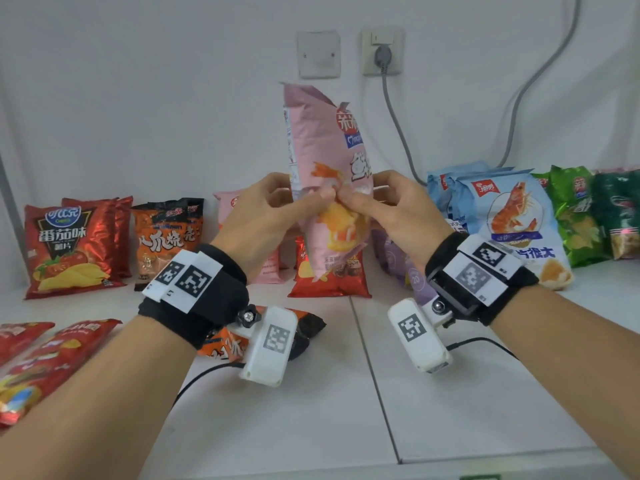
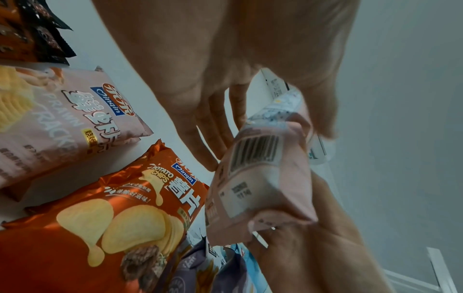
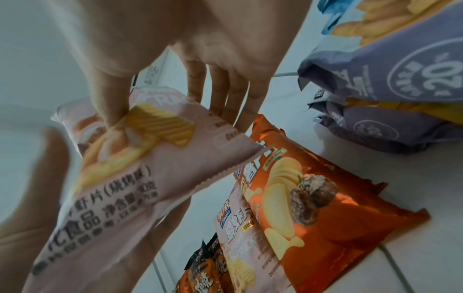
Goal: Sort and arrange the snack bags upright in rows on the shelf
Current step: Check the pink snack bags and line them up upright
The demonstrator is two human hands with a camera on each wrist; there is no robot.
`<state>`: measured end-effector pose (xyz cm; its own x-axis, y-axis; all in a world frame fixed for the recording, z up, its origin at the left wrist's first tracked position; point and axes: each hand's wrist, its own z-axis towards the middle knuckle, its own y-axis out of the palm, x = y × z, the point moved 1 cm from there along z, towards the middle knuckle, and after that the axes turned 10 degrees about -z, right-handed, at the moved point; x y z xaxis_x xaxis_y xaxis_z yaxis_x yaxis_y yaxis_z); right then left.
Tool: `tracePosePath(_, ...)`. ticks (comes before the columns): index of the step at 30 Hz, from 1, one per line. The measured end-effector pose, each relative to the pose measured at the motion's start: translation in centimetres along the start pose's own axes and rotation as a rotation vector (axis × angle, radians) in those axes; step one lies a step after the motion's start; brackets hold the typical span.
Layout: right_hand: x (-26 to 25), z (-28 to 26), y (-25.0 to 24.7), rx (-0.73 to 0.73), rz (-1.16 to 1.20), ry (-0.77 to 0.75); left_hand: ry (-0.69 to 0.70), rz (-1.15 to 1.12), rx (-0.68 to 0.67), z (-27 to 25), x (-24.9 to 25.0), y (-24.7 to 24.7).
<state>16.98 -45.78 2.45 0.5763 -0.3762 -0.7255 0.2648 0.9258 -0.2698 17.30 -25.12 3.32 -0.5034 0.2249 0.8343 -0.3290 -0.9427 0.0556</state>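
Note:
I hold a pink prawn-cracker bag [image 1: 327,174] upright in the air above the middle of the shelf. My left hand [image 1: 277,206] pinches its front and left side, thumb on the front, fingers behind. My right hand [image 1: 384,202] pinches it from the right, thumb meeting the left thumb. The left wrist view shows the bag's back with a barcode [image 2: 255,152]. In the right wrist view the bag's front [image 3: 140,162] runs under my thumb. Behind it stand another pink bag [image 1: 239,209] and an orange-red potato chip bag [image 1: 329,278].
Red tomato chip bags [image 1: 71,251] and orange-black bags [image 1: 162,237] stand at back left. Purple bags [image 1: 398,261], blue prawn bags [image 1: 512,220] and green bags [image 1: 581,216] stand at right. Red bags [image 1: 38,362] and an orange-black bag [image 1: 228,344] lie flat in front. A cable [image 1: 394,109] hangs from the wall socket.

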Motion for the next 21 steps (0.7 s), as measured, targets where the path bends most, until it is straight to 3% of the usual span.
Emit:
tracePosePath(4, -0.30, 0.36, -0.26, -0.021, 0.107, -0.011, -0.002, -0.173, -0.012, 0.17, 0.20, -0.32)
tracePosePath(10, 0.06, 0.12, -0.02, -0.202, 0.251, 0.067, -0.082, -0.260, -0.064, -0.07, 0.21, 0.07)
tracePosePath(12, 0.02, -0.06, 0.01, -0.203, 0.281, 0.060, -0.104, -0.273, -0.114, -0.36, 0.40, 0.32)
tracePosePath(21, -0.74, -0.44, -0.29, -0.154, 0.221, 0.115, -0.208, -0.055, -0.078, -0.57, 0.79, -0.22)
